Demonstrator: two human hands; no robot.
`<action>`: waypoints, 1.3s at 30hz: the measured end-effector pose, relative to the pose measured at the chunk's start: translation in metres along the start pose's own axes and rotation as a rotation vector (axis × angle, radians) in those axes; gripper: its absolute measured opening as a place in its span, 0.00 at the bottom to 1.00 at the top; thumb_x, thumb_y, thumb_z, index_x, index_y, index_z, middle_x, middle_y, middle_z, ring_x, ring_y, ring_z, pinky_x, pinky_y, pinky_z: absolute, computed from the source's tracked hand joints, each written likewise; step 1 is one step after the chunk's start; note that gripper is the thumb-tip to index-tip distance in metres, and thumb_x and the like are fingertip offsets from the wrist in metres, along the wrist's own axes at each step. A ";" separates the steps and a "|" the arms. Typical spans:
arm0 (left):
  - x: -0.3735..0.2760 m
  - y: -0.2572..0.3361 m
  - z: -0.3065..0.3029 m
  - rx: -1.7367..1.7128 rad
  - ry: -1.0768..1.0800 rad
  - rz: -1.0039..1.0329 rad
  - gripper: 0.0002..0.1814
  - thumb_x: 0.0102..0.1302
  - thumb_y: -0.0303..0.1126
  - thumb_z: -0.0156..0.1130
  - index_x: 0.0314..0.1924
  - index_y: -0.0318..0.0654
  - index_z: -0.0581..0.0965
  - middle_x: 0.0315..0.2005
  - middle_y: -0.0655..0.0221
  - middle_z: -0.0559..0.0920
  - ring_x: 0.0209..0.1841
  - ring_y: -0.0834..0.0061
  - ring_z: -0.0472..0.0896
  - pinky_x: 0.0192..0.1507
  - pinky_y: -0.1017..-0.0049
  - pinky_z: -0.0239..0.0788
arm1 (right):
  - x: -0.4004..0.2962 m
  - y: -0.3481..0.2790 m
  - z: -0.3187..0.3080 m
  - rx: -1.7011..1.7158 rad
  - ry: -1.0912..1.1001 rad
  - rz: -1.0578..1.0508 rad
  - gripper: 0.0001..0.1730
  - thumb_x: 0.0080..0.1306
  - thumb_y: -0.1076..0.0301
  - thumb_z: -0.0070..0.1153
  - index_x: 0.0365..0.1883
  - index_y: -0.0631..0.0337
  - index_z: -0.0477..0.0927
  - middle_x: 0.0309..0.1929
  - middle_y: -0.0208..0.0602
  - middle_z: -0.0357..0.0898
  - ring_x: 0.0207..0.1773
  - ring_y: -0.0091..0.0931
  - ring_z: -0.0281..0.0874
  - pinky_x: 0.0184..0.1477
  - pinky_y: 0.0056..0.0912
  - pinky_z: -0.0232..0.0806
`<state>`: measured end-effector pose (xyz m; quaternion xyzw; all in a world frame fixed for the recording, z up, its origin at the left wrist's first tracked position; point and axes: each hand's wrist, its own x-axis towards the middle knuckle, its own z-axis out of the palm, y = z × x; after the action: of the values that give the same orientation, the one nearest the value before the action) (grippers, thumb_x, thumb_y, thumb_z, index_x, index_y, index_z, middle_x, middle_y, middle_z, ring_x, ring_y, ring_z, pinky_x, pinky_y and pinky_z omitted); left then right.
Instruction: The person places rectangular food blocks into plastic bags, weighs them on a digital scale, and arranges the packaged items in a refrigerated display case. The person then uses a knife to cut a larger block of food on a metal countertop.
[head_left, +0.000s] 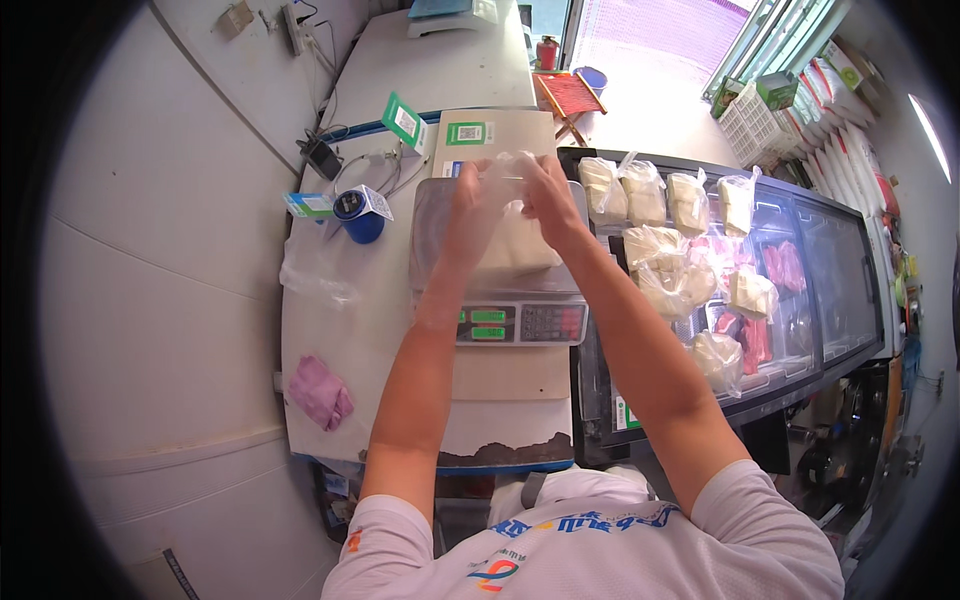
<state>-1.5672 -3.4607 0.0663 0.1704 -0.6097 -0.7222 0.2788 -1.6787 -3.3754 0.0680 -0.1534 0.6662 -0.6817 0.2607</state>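
Note:
Both my hands are raised over a digital weighing scale (427, 247) on the white counter. A clear plastic bag (514, 166) is stretched between them. My left hand (472, 187) grips the bag's left side, partly blurred by the plastic and a hazy patch. On the right side, my right hand (551, 199) has its fingers closed on the bag's top. Pale blocks, possibly tofu, in the bag (521, 244) rest on the scale's metal plate, partly behind my left forearm. The green displays (489, 324) of the scale are lit.
Several bagged pale blocks (645, 193) lie on a glass-topped chest freezer (840, 255) at right. Left of the scale are a blue round container (361, 217), cables, loose plastic bags (319, 274) and a pink cloth (320, 392). A red folding stool (571, 96) stands beyond.

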 end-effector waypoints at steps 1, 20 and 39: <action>0.000 0.000 0.000 -0.012 -0.018 0.021 0.21 0.82 0.38 0.58 0.66 0.35 0.71 0.31 0.80 0.74 0.30 0.89 0.68 0.34 0.79 0.62 | 0.002 0.001 0.000 0.098 -0.028 0.073 0.32 0.73 0.37 0.63 0.45 0.63 0.79 0.27 0.25 0.70 0.26 0.19 0.65 0.31 0.32 0.67; 0.001 -0.014 0.024 -0.036 0.280 -0.055 0.18 0.79 0.44 0.66 0.42 0.33 0.87 0.29 0.78 0.83 0.29 0.86 0.76 0.32 0.77 0.69 | -0.042 0.012 -0.001 0.305 -0.138 -0.197 0.14 0.78 0.66 0.65 0.49 0.70 0.90 0.32 0.26 0.85 0.33 0.15 0.77 0.36 0.22 0.67; -0.003 -0.022 -0.003 0.216 0.115 0.111 0.19 0.83 0.44 0.66 0.47 0.33 0.90 0.31 0.76 0.87 0.32 0.88 0.77 0.36 0.81 0.70 | -0.019 -0.012 -0.041 -0.092 -0.592 -0.012 0.06 0.67 0.76 0.68 0.41 0.68 0.86 0.39 0.29 0.85 0.47 0.17 0.81 0.52 0.25 0.76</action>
<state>-1.5674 -3.4594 0.0438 0.2067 -0.6753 -0.6248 0.3329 -1.6880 -3.3307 0.0798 -0.3613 0.5905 -0.5780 0.4322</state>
